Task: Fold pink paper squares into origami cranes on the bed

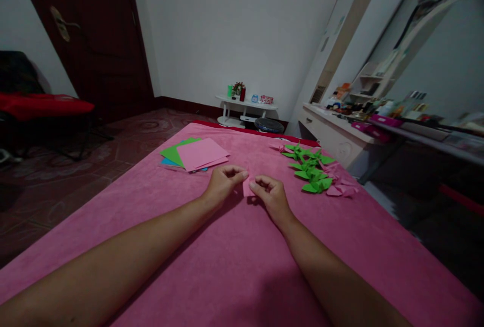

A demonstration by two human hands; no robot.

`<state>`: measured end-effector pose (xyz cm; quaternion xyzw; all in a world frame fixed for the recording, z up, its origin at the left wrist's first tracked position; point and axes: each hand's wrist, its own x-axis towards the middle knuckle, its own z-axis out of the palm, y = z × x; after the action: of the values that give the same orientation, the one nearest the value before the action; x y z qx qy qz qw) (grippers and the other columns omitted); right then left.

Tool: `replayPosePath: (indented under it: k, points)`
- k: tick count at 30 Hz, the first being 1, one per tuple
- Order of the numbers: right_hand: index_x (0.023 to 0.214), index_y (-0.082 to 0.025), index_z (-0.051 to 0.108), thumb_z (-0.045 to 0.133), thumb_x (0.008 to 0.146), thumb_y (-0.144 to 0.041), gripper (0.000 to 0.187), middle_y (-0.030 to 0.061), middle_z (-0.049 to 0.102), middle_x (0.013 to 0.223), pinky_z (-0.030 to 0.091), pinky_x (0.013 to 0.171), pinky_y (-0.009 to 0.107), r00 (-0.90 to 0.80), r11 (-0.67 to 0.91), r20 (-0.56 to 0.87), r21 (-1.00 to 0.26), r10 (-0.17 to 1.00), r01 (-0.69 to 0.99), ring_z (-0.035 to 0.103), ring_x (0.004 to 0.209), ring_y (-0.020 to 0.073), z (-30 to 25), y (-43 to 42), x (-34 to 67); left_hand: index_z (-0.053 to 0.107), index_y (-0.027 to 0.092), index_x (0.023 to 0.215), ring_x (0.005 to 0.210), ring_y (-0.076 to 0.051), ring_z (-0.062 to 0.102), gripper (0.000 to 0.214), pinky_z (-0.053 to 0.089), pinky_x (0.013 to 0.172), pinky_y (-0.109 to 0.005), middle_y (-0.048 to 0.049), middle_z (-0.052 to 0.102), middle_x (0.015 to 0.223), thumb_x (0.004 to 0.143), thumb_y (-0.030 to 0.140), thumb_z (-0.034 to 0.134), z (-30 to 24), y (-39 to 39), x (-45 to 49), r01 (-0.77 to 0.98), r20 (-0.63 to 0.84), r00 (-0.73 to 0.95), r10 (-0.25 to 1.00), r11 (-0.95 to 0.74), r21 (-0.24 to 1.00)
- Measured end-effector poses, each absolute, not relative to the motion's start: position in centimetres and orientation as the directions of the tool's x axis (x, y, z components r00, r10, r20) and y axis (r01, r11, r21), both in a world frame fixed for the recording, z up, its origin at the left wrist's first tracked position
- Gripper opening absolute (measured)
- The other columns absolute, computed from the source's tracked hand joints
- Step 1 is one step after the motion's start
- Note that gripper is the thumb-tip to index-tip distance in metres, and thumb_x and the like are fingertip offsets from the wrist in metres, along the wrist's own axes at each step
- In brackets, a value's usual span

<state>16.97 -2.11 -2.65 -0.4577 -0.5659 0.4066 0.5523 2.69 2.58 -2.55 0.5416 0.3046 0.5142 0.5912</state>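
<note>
Between my two hands is a small folded piece of pink paper (247, 188), held just above the pink cloth. My left hand (226, 181) pinches its upper left edge between thumb and fingers. On the other side my right hand (271, 193) grips the right edge, thumb on top. Parts of the paper are hidden by the fingers. Beyond my left hand lies a stack of square sheets, with pink paper (202, 153) on top and green paper (172, 155) and blue showing beneath. To the right sit several folded green paper figures (315, 178) and pink paper figures (340, 185).
The pink cloth (212, 276) covers the surface under my hands. Against the far wall stands a low white table (247, 104) with small items. At right is a cluttered dressing table (333, 127); a red and black chair (45, 105) is at left near a dark door (83, 29).
</note>
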Motion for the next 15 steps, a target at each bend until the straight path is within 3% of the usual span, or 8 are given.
replayPosePath:
  k: [5,9,15]
  points:
    - [0.073,-0.016,0.057,0.072,0.064,-0.036,0.027,-0.0037,0.055,0.055,0.046,0.044,0.022,0.072,0.211,0.211,-0.977,0.975,0.019,0.056,0.046,0.0116,-2.7,-2.0,16.2,0.06,0.011,0.064,0.043,-0.003,0.04,0.023,0.03,0.043,-0.016,0.0047,0.049,0.05,0.064,0.029,0.074,-2.6,2.6,2.9,-0.407,0.181,0.253,0.95,-0.065,0.911]
    - [0.074,-0.015,0.059,0.067,0.069,-0.032,0.019,-0.0026,0.054,0.054,0.04,0.043,0.021,0.157,0.277,0.299,-0.95,0.941,0.146,0.051,0.046,0.0109,-2.6,-2.1,16.0,0.058,0.012,0.069,0.046,-0.005,0.046,0.023,0.037,0.047,-0.018,0.0037,0.054,0.055,0.065,0.029,0.073,-2.7,2.8,2.8,-0.471,0.16,0.307,0.938,0.003,0.882]
    - [0.074,-0.016,0.062,0.062,0.072,-0.027,0.012,-0.0011,0.054,0.065,0.038,0.051,0.021,0.324,0.426,0.517,-0.849,0.792,0.313,0.048,0.057,0.0117,-2.2,-1.7,17.1,0.057,0.013,0.074,0.051,-0.012,0.059,0.025,0.045,0.049,-0.022,-0.0024,0.065,0.064,0.069,0.034,0.069,-2.7,3.5,2.0,-0.271,0.211,0.396,0.894,-0.105,0.957]
